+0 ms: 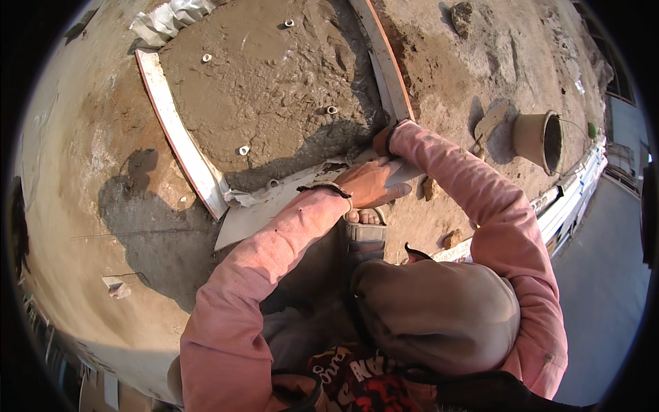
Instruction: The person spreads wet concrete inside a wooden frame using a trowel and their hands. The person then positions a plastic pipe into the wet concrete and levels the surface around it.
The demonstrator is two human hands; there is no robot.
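Note:
Wet grey mortar (pixel 254 89) fills a low frame on the ground, with several short white tube ends (pixel 332 110) sticking up out of it. My left hand (pixel 367 184) lies at the near right corner of the frame, beside the near white board (pixel 264 216). Its fingers stretch to the right and look grey at the tips. My right hand (pixel 382 141) is at the same corner, by the near end of the right-hand board (pixel 390 62). My own wrist and sleeve hide most of its fingers, so what it holds, if anything, does not show.
A white board (pixel 175 130) edges the mortar on the left, with a crumpled pale sheet (pixel 171 20) at its far end. To the right stands a tipped bucket (pixel 537 141) near a flat mortar-coloured piece (pixel 491 122). Stones (pixel 453 239) lie near my knee (pixel 439 312).

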